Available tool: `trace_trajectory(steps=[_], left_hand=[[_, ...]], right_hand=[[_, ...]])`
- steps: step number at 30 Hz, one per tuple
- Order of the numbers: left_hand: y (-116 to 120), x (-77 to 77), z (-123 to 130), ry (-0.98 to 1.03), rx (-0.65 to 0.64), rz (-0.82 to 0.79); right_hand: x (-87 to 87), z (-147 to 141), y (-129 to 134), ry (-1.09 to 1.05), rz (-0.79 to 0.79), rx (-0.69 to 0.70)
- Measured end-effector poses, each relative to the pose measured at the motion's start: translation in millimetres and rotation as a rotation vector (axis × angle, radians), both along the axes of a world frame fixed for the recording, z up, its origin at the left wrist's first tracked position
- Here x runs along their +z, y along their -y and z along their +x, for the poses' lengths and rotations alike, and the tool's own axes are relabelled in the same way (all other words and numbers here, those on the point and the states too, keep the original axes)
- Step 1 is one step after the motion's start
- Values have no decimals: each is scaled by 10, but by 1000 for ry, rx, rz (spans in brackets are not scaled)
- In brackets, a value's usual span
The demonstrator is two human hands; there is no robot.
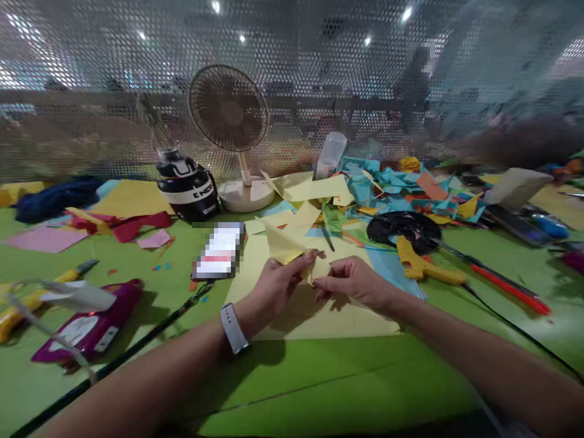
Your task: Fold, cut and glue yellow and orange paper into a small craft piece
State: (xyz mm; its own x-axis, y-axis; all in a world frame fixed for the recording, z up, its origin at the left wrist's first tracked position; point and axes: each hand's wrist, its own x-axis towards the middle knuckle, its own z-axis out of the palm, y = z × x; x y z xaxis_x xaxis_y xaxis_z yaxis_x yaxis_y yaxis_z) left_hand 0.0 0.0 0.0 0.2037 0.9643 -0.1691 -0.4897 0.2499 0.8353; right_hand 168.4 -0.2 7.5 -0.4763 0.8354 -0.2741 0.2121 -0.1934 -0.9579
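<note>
A piece of pale yellow paper (279, 242), bent to a pointed shape, is gripped by my left hand (285, 281) between thumb and fingers. My right hand (350, 281) pinches the lower right edge of the same paper. Both hands are above a larger pale yellow sheet (283, 325) lying on the green table. A light-coloured watch strap (234, 328) circles my left wrist. Just behind the hands lie a thin dark pointed tool (328, 239) and more yellow paper pieces (303, 218). Part of the held paper is hidden by my fingers.
A yellow glue gun (426, 266) with a cord and a red-handled tool (511, 289) lie to the right. To the left are a phone (219, 250), a purple pouch (91, 325) and a yellow cutter (45, 296). Behind stand a fan (246, 196), a black jug (189, 191) and blue paper scraps (387, 188).
</note>
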Motion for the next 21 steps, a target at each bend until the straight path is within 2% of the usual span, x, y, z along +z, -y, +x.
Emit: trace_trajectory(steps=[7,12,17,21], left_hand=[[-13,-10,-15,-83,14,35],[-35,-53,-19,-74,-10,55],[-42,-32,-33,-84,-15,49],[-32,17,-31,-79,6,-1]], right_hand=[[49,24,-55,-29,167,-71],[85,51,-83,-43,218,12],[89,38,-66,-64,224,-5],[86,11,-33,-98,144,-47]])
